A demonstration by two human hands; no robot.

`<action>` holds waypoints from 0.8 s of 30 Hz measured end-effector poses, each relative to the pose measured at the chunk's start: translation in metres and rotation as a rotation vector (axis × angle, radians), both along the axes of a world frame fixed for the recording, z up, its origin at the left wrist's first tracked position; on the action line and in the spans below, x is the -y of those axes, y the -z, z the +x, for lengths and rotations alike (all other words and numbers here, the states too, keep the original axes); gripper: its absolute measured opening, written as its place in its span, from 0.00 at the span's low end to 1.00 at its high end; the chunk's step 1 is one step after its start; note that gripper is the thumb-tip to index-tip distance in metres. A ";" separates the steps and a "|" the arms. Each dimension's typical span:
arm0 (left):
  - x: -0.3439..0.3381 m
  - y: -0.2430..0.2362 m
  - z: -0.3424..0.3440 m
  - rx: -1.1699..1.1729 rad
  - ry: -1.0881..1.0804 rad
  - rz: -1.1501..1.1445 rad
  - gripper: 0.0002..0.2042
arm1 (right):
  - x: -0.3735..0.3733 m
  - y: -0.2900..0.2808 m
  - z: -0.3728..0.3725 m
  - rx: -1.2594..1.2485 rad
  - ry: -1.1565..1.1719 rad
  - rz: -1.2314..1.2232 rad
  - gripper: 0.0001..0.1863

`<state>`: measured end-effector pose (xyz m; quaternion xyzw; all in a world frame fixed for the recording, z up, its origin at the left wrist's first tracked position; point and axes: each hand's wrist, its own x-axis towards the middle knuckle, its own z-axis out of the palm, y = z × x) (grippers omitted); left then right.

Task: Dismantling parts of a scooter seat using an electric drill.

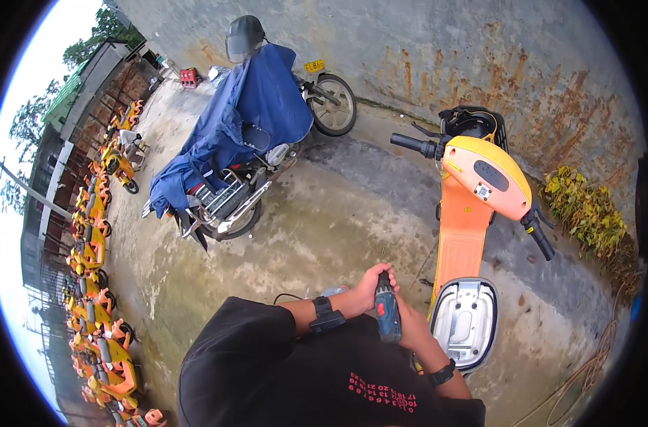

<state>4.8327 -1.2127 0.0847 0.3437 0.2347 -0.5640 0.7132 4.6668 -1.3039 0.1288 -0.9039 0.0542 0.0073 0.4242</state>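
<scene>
Down at chest height, just above the black shirt [324,377], the person holds a blue cordless drill [388,313] upright between both hands. The left hand [370,285] wraps over the top of the drill, fingers curled tight around it, a black strap on that wrist. The right hand [409,329] sits against the drill's lower side (mostly hidden behind the tool, so I cannot tell how its fingers lie). Just to the right stands an orange and yellow scooter [477,192], its seat off and the grey seat well [465,322] open near the right forearm. Farther off on the concrete yard [317,228], a motorbike under a blue cover [245,121] leans by the stained wall [438,50]. A row of orange scooters [96,285] lines the left edge.
</scene>
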 end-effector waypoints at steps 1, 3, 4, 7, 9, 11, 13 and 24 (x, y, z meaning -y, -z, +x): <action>0.001 0.003 0.000 0.001 -0.027 -0.017 0.10 | -0.003 0.005 -0.001 -0.024 0.041 0.037 0.45; -0.004 0.000 0.001 0.010 -0.025 -0.028 0.10 | -0.008 0.000 0.008 -0.034 0.050 0.054 0.46; -0.012 -0.003 0.003 0.004 -0.007 -0.035 0.10 | -0.010 -0.011 0.011 -0.073 0.035 0.020 0.46; -0.028 0.005 0.014 -0.019 -0.048 -0.100 0.10 | -0.030 -0.013 0.020 -0.046 0.003 -0.069 0.46; -0.043 0.002 0.024 -0.005 -0.032 -0.093 0.11 | -0.047 -0.014 0.033 -0.039 0.023 -0.061 0.46; -0.063 0.006 0.032 -0.017 -0.076 -0.087 0.11 | -0.066 -0.024 0.050 -0.065 -0.010 -0.114 0.46; -0.085 0.009 0.049 -0.023 -0.095 -0.118 0.11 | -0.085 -0.025 0.063 -0.067 -0.026 -0.137 0.46; -0.223 0.026 0.113 -0.058 -0.431 -0.226 0.10 | -0.186 -0.023 0.169 -0.091 -0.323 -0.173 0.47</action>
